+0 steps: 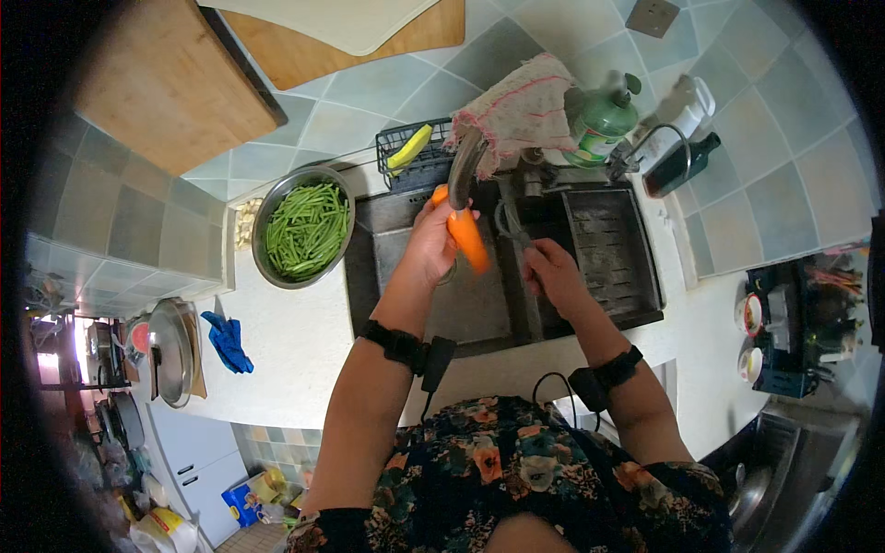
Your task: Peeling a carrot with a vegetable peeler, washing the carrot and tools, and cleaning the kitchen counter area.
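Observation:
Over the left basin of the black double sink [477,325], my left hand [435,238] grips an orange carrot [470,242]. The carrot points down and to the right, its lower tip blurred. The faucet spout [467,166] passes in front of it and hides part of the carrot and my fingers. Near the divider between the basins, my right hand [553,273] is closed around a grey kitchen tool [508,222] with a loop-shaped head. That tool's exact kind is hard to make out. A gap separates its head from the carrot.
A metal bowl of green beans [308,231] stands left of the sink. Behind it, a black wire rack [394,142] holds a yellow-green vegetable [410,147]. A cloth [518,110] drapes over the faucet. Bottles [605,124] line the back right. A blue cloth [228,342] lies on the left counter.

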Demonstrator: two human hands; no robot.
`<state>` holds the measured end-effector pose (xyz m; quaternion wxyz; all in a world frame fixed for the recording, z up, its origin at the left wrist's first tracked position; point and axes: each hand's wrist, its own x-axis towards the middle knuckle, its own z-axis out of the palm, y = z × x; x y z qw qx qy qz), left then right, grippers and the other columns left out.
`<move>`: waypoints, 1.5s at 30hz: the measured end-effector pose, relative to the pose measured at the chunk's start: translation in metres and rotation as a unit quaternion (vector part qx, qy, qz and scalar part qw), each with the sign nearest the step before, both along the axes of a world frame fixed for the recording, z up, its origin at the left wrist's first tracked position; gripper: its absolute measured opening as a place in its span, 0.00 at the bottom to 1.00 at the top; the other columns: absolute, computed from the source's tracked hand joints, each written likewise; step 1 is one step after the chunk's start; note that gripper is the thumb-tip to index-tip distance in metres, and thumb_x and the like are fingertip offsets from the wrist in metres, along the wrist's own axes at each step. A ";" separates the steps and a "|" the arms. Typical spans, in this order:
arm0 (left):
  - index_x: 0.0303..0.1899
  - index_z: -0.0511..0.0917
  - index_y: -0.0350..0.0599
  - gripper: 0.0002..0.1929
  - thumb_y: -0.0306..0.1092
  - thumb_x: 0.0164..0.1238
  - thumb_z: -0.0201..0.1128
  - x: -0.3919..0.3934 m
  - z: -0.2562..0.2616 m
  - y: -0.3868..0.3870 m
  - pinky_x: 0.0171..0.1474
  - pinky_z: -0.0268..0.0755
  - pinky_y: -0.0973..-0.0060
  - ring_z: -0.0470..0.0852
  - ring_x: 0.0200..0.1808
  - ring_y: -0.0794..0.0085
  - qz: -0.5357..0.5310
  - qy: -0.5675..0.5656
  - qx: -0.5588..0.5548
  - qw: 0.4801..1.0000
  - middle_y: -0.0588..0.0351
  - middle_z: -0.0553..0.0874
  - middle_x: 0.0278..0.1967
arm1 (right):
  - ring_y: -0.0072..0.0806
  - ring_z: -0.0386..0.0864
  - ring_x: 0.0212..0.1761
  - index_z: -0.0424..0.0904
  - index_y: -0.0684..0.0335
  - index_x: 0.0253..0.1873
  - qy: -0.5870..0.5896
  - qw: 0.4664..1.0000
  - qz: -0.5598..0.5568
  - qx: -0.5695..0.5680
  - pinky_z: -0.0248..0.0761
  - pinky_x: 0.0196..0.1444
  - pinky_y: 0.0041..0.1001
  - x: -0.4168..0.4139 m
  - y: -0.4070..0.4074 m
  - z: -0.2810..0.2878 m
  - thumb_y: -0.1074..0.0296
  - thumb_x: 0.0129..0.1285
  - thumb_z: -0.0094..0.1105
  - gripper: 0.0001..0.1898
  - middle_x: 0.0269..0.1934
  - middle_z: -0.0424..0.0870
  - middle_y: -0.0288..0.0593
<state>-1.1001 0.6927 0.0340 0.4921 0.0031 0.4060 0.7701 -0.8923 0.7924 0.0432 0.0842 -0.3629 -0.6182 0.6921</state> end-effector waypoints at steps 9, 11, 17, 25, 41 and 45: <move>0.50 0.69 0.49 0.16 0.26 0.66 0.65 0.030 -0.008 0.026 0.31 0.78 0.69 0.82 0.30 0.67 0.115 0.076 -0.022 0.990 0.56 0.79 0.38 | 0.22 0.75 0.38 0.70 0.66 0.52 -0.033 0.995 -0.049 0.076 0.72 0.37 0.24 -0.025 -0.020 -0.030 0.59 0.63 0.69 0.22 0.38 0.77 0.39; 0.48 0.70 0.48 0.12 0.31 0.68 0.64 0.023 -0.014 0.031 0.30 0.77 0.69 0.81 0.28 0.67 0.134 0.082 -0.058 0.986 0.56 0.79 0.37 | 0.25 0.76 0.43 0.71 0.66 0.52 -0.017 0.993 -0.016 0.112 0.73 0.43 0.26 -0.030 -0.028 -0.037 0.62 0.61 0.71 0.22 0.41 0.78 0.41; 0.44 0.73 0.48 0.16 0.50 0.72 0.59 -0.004 -0.031 0.023 0.32 0.77 0.65 0.80 0.29 0.64 0.192 -0.061 -0.086 0.976 0.55 0.78 0.34 | 0.26 0.78 0.45 0.74 0.62 0.53 0.051 0.996 -0.075 0.009 0.74 0.48 0.29 -0.035 -0.041 -0.025 0.69 0.60 0.70 0.19 0.42 0.80 0.41; 0.50 0.73 0.49 0.19 0.54 0.73 0.58 0.001 0.008 0.002 0.46 0.78 0.61 0.81 0.40 0.64 0.088 -0.070 -0.003 0.994 0.55 0.80 0.38 | 0.19 0.74 0.28 0.72 0.61 0.54 0.105 0.989 -0.044 -0.089 0.67 0.27 0.21 -0.051 -0.037 -0.025 0.69 0.63 0.66 0.17 0.33 0.77 0.35; 0.53 0.73 0.43 0.14 0.38 0.74 0.59 -0.004 -0.001 -0.040 0.49 0.77 0.64 0.82 0.45 0.67 0.062 0.064 0.019 0.996 0.54 0.82 0.46 | 0.21 0.79 0.41 0.79 0.59 0.54 0.180 0.975 -0.032 -0.125 0.76 0.40 0.27 -0.098 -0.045 -0.010 0.63 0.69 0.61 0.12 0.41 0.82 0.32; 0.55 0.73 0.41 0.20 0.49 0.76 0.51 -0.011 -0.001 -0.049 0.45 0.77 0.66 0.81 0.42 0.66 0.016 -0.041 0.081 0.996 0.53 0.82 0.44 | 0.22 0.80 0.39 0.79 0.59 0.54 0.162 0.982 0.008 -0.100 0.75 0.38 0.26 -0.080 -0.040 -0.027 0.66 0.68 0.62 0.13 0.40 0.83 0.33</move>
